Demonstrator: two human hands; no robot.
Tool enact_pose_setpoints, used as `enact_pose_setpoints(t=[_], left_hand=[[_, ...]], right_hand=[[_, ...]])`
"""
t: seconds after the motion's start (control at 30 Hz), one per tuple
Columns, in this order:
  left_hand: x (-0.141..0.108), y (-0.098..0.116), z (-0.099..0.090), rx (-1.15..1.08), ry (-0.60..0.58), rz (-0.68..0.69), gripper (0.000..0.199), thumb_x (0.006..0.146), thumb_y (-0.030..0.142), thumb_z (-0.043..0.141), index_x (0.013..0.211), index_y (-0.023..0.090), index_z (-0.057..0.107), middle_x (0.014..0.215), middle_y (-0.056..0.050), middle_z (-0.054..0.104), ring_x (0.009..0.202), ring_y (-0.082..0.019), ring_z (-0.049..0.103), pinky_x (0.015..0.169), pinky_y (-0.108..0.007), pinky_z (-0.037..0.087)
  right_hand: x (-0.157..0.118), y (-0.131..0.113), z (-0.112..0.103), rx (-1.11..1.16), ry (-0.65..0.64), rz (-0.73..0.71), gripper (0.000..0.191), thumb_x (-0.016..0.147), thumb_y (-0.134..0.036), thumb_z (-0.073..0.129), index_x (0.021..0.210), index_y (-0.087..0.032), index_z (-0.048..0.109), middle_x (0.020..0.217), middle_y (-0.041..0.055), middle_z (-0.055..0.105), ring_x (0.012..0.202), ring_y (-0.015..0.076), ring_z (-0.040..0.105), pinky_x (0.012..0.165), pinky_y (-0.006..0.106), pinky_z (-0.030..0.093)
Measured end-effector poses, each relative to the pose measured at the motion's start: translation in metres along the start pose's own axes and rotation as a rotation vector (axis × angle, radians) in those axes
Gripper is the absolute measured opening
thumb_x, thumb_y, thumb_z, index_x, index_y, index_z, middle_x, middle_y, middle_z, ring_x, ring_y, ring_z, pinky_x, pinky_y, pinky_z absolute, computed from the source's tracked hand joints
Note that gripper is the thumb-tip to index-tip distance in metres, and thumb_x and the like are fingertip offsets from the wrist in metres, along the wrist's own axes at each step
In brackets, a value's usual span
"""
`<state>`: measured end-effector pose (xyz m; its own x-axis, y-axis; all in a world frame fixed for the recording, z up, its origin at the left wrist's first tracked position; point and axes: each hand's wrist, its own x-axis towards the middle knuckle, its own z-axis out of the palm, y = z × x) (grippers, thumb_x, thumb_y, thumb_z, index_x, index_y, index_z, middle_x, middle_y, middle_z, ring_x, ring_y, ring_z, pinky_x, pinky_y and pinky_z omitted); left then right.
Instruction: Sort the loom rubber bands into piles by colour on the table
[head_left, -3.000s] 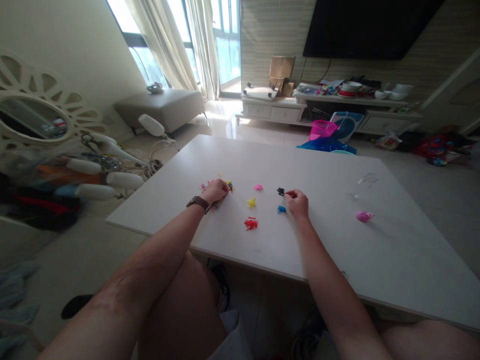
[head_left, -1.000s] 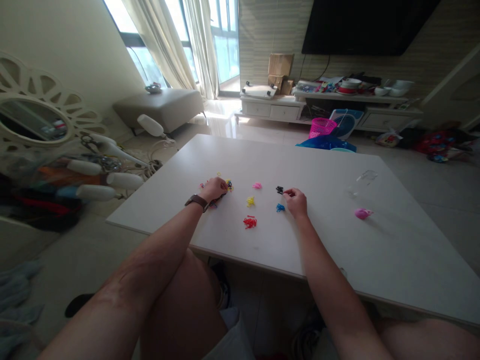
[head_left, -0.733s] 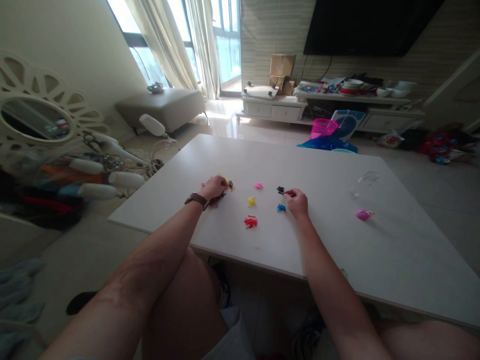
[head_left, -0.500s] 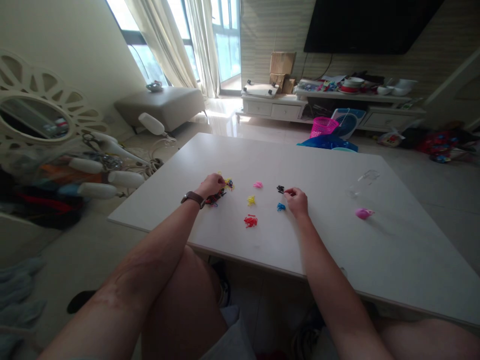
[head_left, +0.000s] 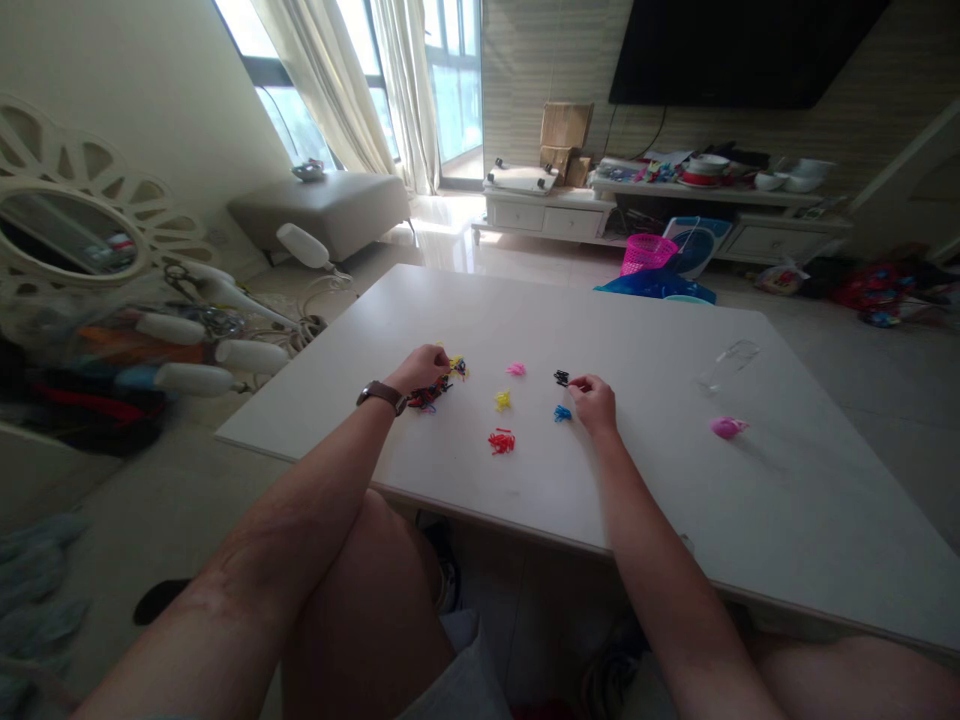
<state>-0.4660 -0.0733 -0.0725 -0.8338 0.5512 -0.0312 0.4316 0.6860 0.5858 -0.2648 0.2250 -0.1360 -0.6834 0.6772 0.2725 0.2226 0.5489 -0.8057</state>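
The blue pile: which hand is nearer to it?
The right hand is nearer, just right of the blue pile; the left hand is farther away, to its left, by the mixed-colour pile.

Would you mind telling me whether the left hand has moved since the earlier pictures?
Yes: judged against the yellow pile, the left hand has shifted slightly leftward, uncovering more of the mixed pile.

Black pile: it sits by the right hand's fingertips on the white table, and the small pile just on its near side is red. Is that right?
Not quite: the small pile just on the near side of the black pile is the blue pile, as the head view shows. The black pile does sit by the right hand's fingertips on the white table.
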Motion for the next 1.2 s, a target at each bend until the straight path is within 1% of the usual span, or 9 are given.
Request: enact_pose_setpoints(t=[0.07, 0.2, 0.3, 0.4, 0.57, 0.8, 0.9, 1.07, 1.2], left_hand=[[-0.0003, -0.0015, 0.0004, -0.028, 0.008, 0.013, 0.012, 0.070, 0.024, 0.067, 0.078, 0.016, 0.067, 0.068, -0.003, 0.066, 0.063, -0.015, 0.055, 0.059, -0.025, 0.041], [-0.0012, -0.0026, -0.0003, -0.121, -0.009, 0.046, 0.024, 0.069, 0.027, 0.067, 0.089, 0.015, 0.069, 0.076, -0.004, 0.069, 0.064, -0.014, 0.057, 0.059, -0.025, 0.041], [-0.0011, -0.0022, -0.0011, -0.123, 0.002, 0.057, 0.028, 0.065, 0.029, 0.071, 0.089, 0.014, 0.073, 0.075, -0.005, 0.070, 0.065, -0.015, 0.058, 0.061, -0.025, 0.043], [-0.0013, -0.0007, -0.0017, -0.118, 0.014, 0.047, 0.028, 0.063, 0.031, 0.073, 0.085, 0.013, 0.076, 0.074, -0.005, 0.071, 0.066, -0.016, 0.059, 0.062, -0.026, 0.043], [-0.0039, 0.0034, -0.0030, -0.083, 0.009, 0.038, 0.024, 0.064, 0.030, 0.071, 0.080, 0.013, 0.078, 0.066, -0.005, 0.069, 0.062, -0.016, 0.057, 0.060, -0.027, 0.041], [-0.0075, 0.0062, -0.0055, -0.089, -0.010, 0.026, 0.019, 0.064, 0.028, 0.070, 0.074, 0.013, 0.078, 0.066, -0.005, 0.071, 0.062, -0.016, 0.058, 0.063, -0.027, 0.043], [-0.0078, 0.0056, -0.0058, -0.106, -0.013, 0.020, 0.019, 0.063, 0.027, 0.071, 0.075, 0.013, 0.077, 0.067, -0.005, 0.071, 0.061, -0.016, 0.058, 0.062, -0.027, 0.044], [-0.0062, 0.0016, -0.0037, -0.127, -0.020, 0.062, 0.022, 0.063, 0.031, 0.072, 0.075, 0.014, 0.077, 0.070, -0.006, 0.072, 0.063, -0.016, 0.060, 0.059, -0.026, 0.043], [-0.0044, -0.0022, -0.0018, -0.155, -0.030, 0.044, 0.027, 0.063, 0.032, 0.072, 0.083, 0.014, 0.079, 0.076, -0.007, 0.074, 0.066, -0.017, 0.062, 0.059, -0.026, 0.044]], right_hand=[[-0.0002, -0.0003, -0.0002, -0.004, 0.003, 0.003, 0.015, 0.073, -0.029, 0.057, 0.074, -0.020, 0.069, 0.079, 0.0032, 0.069, 0.072, 0.0187, 0.060, 0.073, 0.032, 0.046], [0.0002, 0.0005, -0.0004, -0.002, 0.000, 0.001, 0.013, 0.073, -0.029, 0.058, 0.074, -0.021, 0.068, 0.079, 0.0027, 0.069, 0.071, 0.0187, 0.060, 0.073, 0.032, 0.046], [0.0005, 0.0015, -0.0001, -0.006, 0.003, -0.001, 0.013, 0.073, -0.029, 0.058, 0.073, -0.021, 0.068, 0.078, 0.0025, 0.069, 0.071, 0.0188, 0.060, 0.073, 0.032, 0.047], [0.0005, 0.0019, 0.0003, -0.005, 0.004, -0.010, 0.014, 0.073, -0.029, 0.057, 0.073, -0.021, 0.068, 0.077, 0.0022, 0.068, 0.071, 0.0187, 0.061, 0.073, 0.032, 0.047], [0.0006, 0.0017, 0.0002, -0.006, 0.004, -0.008, 0.015, 0.072, -0.029, 0.056, 0.074, -0.021, 0.069, 0.078, 0.0029, 0.069, 0.072, 0.0195, 0.061, 0.073, 0.033, 0.046], [0.0004, 0.0018, -0.0002, -0.014, -0.002, -0.010, 0.014, 0.073, -0.029, 0.057, 0.074, -0.021, 0.069, 0.079, 0.0033, 0.069, 0.072, 0.0199, 0.061, 0.075, 0.033, 0.047], [0.0003, 0.0018, -0.0003, -0.017, -0.003, -0.007, 0.015, 0.073, -0.028, 0.057, 0.075, -0.021, 0.069, 0.078, 0.0030, 0.069, 0.072, 0.0193, 0.061, 0.074, 0.032, 0.047], [0.0004, 0.0020, -0.0012, -0.026, -0.008, 0.005, 0.015, 0.072, -0.028, 0.056, 0.074, -0.021, 0.069, 0.078, 0.0032, 0.069, 0.071, 0.0192, 0.060, 0.073, 0.032, 0.046], [0.0006, 0.0012, -0.0022, -0.028, -0.016, 0.005, 0.015, 0.072, -0.028, 0.056, 0.074, -0.021, 0.069, 0.078, 0.0028, 0.068, 0.072, 0.0192, 0.061, 0.073, 0.032, 0.046]])
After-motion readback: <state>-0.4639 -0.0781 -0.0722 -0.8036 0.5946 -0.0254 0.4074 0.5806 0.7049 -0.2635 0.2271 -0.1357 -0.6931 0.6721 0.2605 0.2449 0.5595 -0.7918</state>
